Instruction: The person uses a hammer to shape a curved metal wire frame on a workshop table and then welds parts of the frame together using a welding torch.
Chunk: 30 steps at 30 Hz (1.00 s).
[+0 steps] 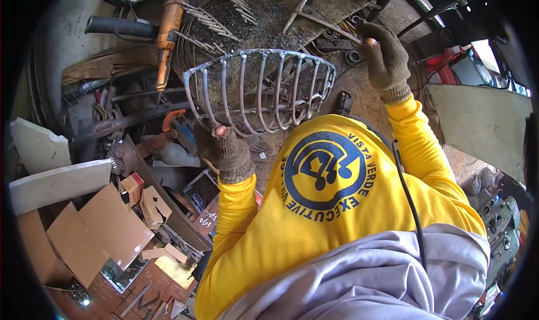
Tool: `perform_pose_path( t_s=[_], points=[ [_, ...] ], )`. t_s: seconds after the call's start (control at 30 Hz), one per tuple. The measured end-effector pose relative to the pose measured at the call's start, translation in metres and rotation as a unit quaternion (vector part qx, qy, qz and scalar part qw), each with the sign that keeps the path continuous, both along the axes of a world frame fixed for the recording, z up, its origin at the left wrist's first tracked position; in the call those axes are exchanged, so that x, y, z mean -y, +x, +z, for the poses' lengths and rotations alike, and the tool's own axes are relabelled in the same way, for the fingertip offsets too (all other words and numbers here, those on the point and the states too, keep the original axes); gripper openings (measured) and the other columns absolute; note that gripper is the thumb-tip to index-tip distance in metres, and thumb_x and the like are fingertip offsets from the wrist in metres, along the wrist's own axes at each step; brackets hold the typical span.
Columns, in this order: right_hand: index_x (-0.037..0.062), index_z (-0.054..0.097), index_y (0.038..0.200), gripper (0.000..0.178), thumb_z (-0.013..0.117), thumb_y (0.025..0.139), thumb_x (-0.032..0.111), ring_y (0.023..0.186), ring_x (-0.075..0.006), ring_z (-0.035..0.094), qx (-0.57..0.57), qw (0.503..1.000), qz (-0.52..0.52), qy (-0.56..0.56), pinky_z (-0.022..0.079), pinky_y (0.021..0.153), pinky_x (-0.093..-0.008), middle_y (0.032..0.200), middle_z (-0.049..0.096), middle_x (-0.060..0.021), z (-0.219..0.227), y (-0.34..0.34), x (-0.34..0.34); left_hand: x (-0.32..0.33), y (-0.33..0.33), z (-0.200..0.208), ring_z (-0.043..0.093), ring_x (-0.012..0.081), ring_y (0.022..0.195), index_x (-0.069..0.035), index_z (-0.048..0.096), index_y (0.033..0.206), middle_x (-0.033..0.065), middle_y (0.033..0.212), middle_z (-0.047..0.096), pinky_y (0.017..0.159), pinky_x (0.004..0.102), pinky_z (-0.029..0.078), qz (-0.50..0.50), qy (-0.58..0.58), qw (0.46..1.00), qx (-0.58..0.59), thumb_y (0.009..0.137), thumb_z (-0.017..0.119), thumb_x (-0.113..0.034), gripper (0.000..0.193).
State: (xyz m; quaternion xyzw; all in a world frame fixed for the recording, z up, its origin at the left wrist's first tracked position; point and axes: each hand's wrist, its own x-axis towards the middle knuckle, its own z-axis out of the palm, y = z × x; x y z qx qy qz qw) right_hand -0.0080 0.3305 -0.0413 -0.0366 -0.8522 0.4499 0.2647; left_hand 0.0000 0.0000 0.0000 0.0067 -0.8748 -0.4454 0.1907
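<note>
Left hand (229, 154) clasps the welded rod frame (278, 84) ahead of it, presumably for steadiness; right hand (386, 62) grips a T-headed hammer (328, 26).

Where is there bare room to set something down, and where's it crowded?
The bench has a gritty open patch between the twisted rods and the hammer. The pale panel beyond the right sleeve looks bare, tilt unclear. Crowded: around the orange grinder and the cardboard boxes, lower left.

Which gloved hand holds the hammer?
The right hand: it grips the hammer by its handle, while the left hand holds the barred metal frame.
</note>
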Motion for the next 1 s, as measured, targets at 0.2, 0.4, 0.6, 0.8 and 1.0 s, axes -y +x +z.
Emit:
perform_pose_path(
  t_s=[0.2,0.4,0.6,0.8,1.0],
  points=[
    [-0.0026,0.061,0.114,0.048,0.042,0.1,0.039,0.098,-0.0276,0.063,-0.072,0.991,0.065,-0.087,0.047,0.087,-0.0339,0.109,0.064,-0.0181,0.009,0.01,0.01,-0.025,-0.001,0.0,0.051,0.0234,0.114,-0.007,0.042,0.131,0.0111,0.127,0.05,0.099,0.0404,0.042,-0.043,0.357,0.933,0.01,0.088,0.063,-0.047,0.063],
    [-0.0032,0.06,0.116,0.064,0.034,0.1,0.053,0.093,-0.0205,0.061,-0.08,0.967,0.085,-0.226,0.046,0.086,-0.0298,0.106,0.064,-0.0138,0.005,0.009,0.029,-0.022,-0.012,-0.012,0.051,0.0233,0.116,-0.007,0.043,0.13,0.0104,0.13,0.048,0.1,0.0415,0.043,-0.046,0.195,0.979,-0.033,0.095,0.053,-0.035,0.045],
    [-0.0067,0.049,0.128,0.076,0.032,0.097,0.061,0.112,-0.0283,0.059,-0.029,0.926,0.119,-0.356,0.041,0.101,-0.0382,0.121,0.059,-0.0205,-0.01,0.012,0.021,-0.04,-0.013,0.016,0.049,0.0292,0.123,-0.011,0.041,0.139,0.0114,0.139,0.046,0.104,0.0473,0.042,-0.032,0.474,0.873,0.108,0.092,0.053,-0.043,0.058],
    [-0.0062,0.05,0.128,0.075,0.032,0.098,0.06,0.11,-0.0282,0.061,-0.019,0.916,0.089,-0.39,0.042,0.101,-0.0373,0.119,0.061,-0.0202,-0.015,0.015,0.019,-0.031,-0.015,0.005,0.049,0.03,0.124,-0.013,0.039,0.141,0.0109,0.139,0.046,0.105,0.0484,0.042,-0.07,0.585,0.8,0.117,0.09,0.057,-0.046,0.063],
    [-0.0059,0.051,0.127,0.065,0.032,0.101,0.051,0.109,-0.0268,0.061,-0.039,0.916,0.088,-0.39,0.042,0.1,-0.0366,0.119,0.061,-0.019,-0.016,0.017,0.016,-0.022,-0.016,-0.003,0.052,0.0301,0.121,-0.011,0.04,0.139,0.0115,0.136,0.048,0.1,0.0483,0.047,-0.099,0.594,0.793,0.09,0.088,0.061,-0.048,0.066]
  ],
)
